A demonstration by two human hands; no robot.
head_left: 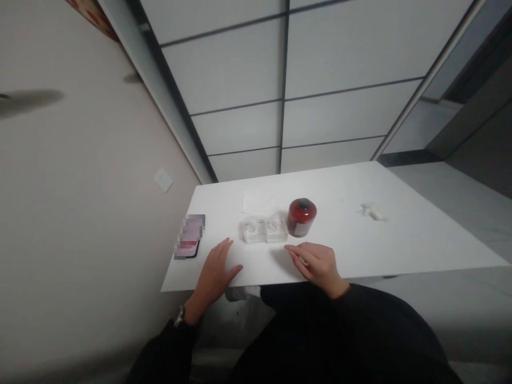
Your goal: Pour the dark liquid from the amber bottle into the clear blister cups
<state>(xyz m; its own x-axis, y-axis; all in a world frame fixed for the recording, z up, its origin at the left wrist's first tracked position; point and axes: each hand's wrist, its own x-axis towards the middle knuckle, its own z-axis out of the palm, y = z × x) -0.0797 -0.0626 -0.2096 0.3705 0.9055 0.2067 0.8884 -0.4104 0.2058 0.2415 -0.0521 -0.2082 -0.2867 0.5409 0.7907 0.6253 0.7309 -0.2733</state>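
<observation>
The left hand (214, 272) is down on the near edge of the white surface (404, 240), palm low and fingers fanned, its grip wide open with nothing in it. A wristwatch (180, 316) shows at the cuff of a black sleeve (166, 349). Just beside that hand lies a phone (189, 236), its face pixelated.

Over to the right hand (319, 266), which comes in across the near edge with its fingers (298, 253) together and gently curled. Its grip is loose, and a pale sliver may be showing under the fingers, but I can't tell whether it has hold of anything.

Those fingertips sit just short of two clear plastic packets (264, 229), side by side with white contents, and a red canister (302, 217) with a dark top stands right against them. The packets look light and slippery, so a soft, slow touch seems the smart way to work around them, with the upright canister given room.

Behind them lies a white sheet of paper (258, 203), and off to the right, a crumpled white scrap (372, 211).
</observation>
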